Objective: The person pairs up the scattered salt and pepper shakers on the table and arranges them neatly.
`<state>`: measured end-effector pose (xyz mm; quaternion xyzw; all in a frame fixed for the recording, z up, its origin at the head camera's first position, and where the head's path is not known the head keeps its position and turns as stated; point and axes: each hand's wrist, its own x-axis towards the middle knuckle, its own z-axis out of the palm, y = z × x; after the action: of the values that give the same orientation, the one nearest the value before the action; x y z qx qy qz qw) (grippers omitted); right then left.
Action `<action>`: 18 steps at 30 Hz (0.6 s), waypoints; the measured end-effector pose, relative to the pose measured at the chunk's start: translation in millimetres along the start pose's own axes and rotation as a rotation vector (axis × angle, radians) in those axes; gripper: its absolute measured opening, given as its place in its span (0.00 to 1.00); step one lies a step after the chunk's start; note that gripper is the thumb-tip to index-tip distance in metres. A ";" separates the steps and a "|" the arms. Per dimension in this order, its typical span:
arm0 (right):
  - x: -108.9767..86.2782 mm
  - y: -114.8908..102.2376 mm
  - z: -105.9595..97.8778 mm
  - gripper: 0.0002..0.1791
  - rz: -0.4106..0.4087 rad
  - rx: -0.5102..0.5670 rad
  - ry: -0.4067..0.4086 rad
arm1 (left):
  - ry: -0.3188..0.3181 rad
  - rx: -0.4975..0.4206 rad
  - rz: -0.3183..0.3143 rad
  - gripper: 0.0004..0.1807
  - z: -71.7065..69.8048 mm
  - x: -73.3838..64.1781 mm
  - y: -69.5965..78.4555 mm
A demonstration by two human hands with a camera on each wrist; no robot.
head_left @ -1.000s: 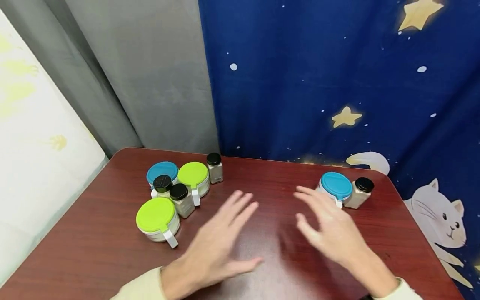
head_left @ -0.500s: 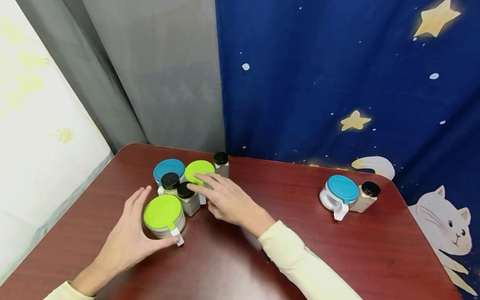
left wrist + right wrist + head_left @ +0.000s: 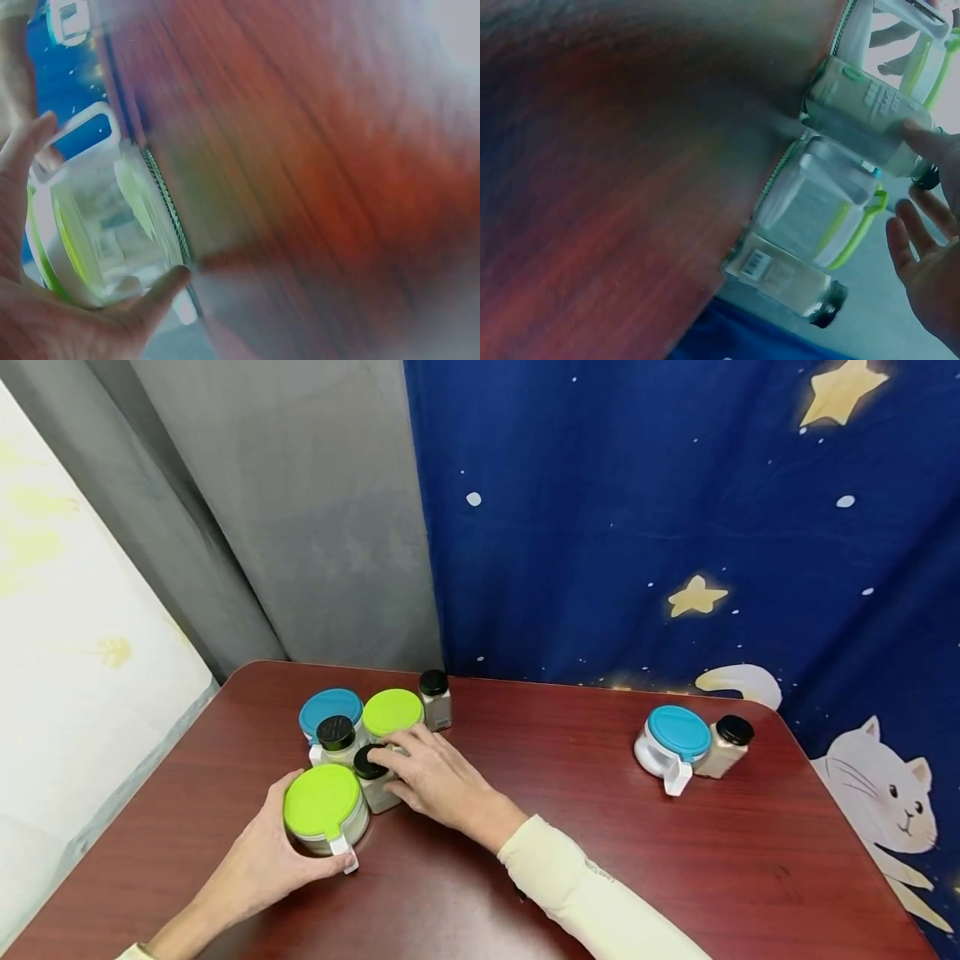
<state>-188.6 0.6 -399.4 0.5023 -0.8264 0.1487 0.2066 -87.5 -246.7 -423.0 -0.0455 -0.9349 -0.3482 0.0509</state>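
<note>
At the left of the table in the head view, my left hand (image 3: 258, 858) grips a clear round seasoning jar with a green lid (image 3: 322, 802). Its fingers go round the far left side and the thumb lies at the white handle. My right hand (image 3: 442, 785) pinches the square glass spice jar (image 3: 381, 795) beside it, close under the black cap. In the right wrist view, the thumb touches this spice jar (image 3: 862, 112) near its neck, with other fingers beyond the cap. Both jars stand upright; the left wrist view shows the green-lidded jar (image 3: 112, 217) on the tabletop.
Behind stand a blue-lidded jar (image 3: 330, 710), another green-lidded jar (image 3: 392, 713) and two black-capped spice jars (image 3: 337, 739), (image 3: 437, 700). At the table's (image 3: 600, 860) right, a blue-lidded jar (image 3: 675, 743) touches a spice jar (image 3: 723, 747). Curtains (image 3: 562, 527) hang behind the table.
Both hands have moved left from mid-table to the jar group. The left hand has closed round the front green-lidded jar; the right has come down to the black-capped spice jar.
</note>
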 end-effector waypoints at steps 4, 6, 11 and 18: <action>-6.0 -8.1 -4.7 0.20 0.008 0.047 -0.036 | -0.045 -0.046 0.040 0.65 -5.3 -3.5 -5.3; -9.4 -9.9 -6.4 0.22 0.027 0.096 -0.044 | -0.056 -0.048 0.066 0.64 -6.9 -2.5 -6.4; -14.0 -12.3 -2.2 0.31 0.074 0.224 -0.055 | -0.054 -0.031 0.097 0.64 -8.5 -1.7 -7.6; -16.7 -16.0 6.0 0.34 0.119 0.297 -0.048 | -0.068 -0.059 0.111 0.62 -7.9 -6.2 -9.4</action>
<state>-168.6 3.5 -412.2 0.4808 -0.8284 0.2692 0.1009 -82.0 -259.2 -423.8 -0.1105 -0.9216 -0.3704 0.0369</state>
